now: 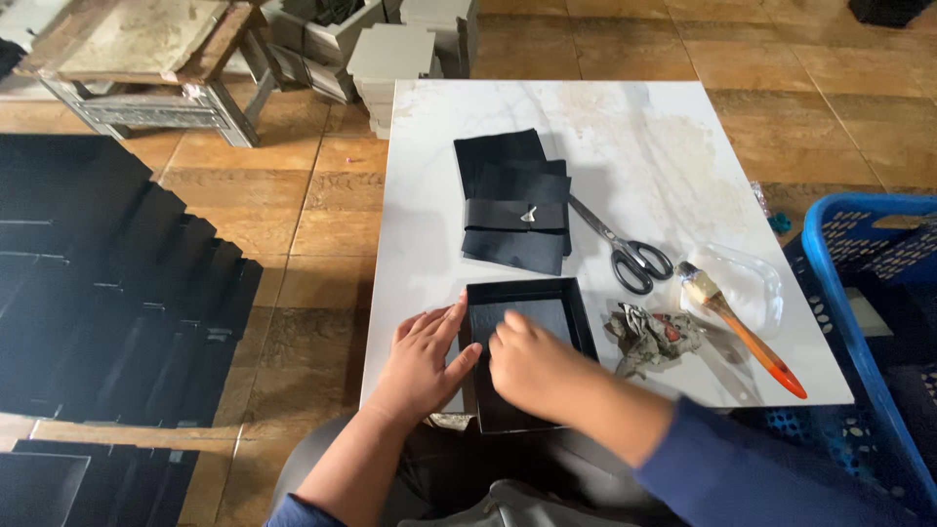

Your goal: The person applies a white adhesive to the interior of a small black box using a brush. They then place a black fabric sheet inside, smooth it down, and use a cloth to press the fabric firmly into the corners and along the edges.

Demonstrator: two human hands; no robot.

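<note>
The right hand [532, 363] is reaching into a shallow black box [527, 337], its fingers curled and pressing down on the box floor; they are pinching nothing that can be made out. The left hand [425, 359] is lying flat with fingers spread along the box's left outer wall, thumb touching that wall. The box is sitting at the near edge of a white marble-look tabletop [625, 137], directly under and between the two hands; its near part is being hidden by the right wrist and forearm, so its front rim cannot be seen.

Beyond the box, one stack of black fabric or card pieces [508, 195] is lying, crossed by a band with a small pale mark; how many pieces it holds is hard to tell. Just right of it one pair of scissors [625, 249] is resting, blades shut. Right of the box one crumpled grey rag [652, 337] is lying, and beside it one brush with an orange handle [747, 337] is leaning across one clear plastic tray [756, 283]. One blue crate [859, 293] is standing at the right, cut off by the frame. Rows of black sheets [107, 293] are covering the floor at left, too overlapped to count.
</note>
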